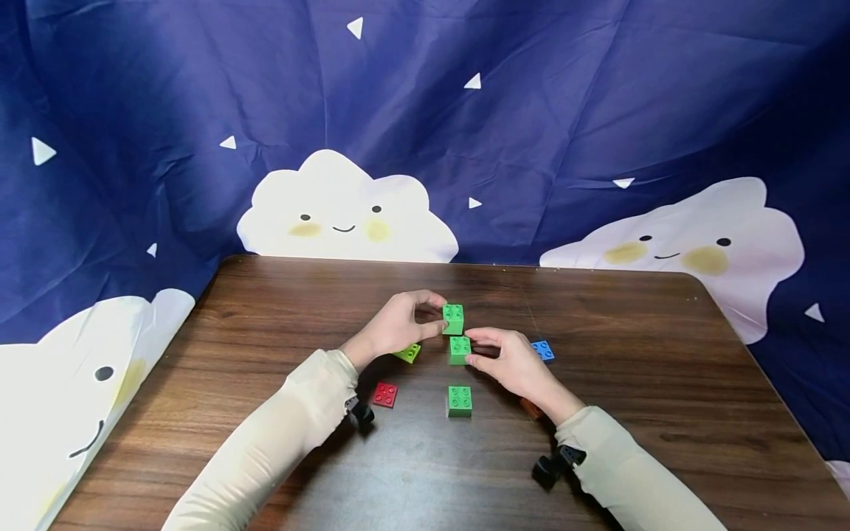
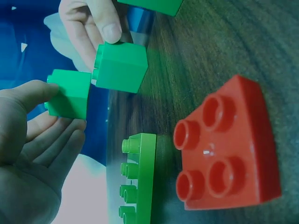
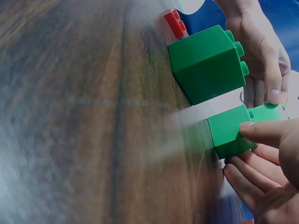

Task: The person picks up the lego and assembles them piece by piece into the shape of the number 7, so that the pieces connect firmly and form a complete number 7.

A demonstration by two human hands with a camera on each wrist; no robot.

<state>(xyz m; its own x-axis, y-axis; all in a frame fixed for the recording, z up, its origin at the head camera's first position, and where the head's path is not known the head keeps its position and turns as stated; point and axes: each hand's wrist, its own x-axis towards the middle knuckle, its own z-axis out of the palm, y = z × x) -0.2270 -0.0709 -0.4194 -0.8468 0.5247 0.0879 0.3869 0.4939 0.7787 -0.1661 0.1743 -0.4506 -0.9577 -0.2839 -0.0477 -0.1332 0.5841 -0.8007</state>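
My left hand (image 1: 401, 324) pinches a green toy brick (image 1: 453, 320) between thumb and fingers, just above and behind a second green brick (image 1: 460, 351). With thumb and fingers, my right hand (image 1: 514, 361) grips that second brick, which sits on the table. In the right wrist view the held brick (image 3: 268, 113) is close against the studs of the second brick (image 3: 230, 130); whether they are joined cannot be seen. Nearer the front stands a third green brick (image 1: 460, 402), untouched by either hand.
On the brown wooden table (image 1: 265, 457), a flat red brick (image 1: 385, 394) and a lime green brick (image 1: 408, 353) lie on the left. A blue brick (image 1: 543, 350) and an orange-brown piece (image 1: 530, 408) are partly hidden by the right hand and forearm.
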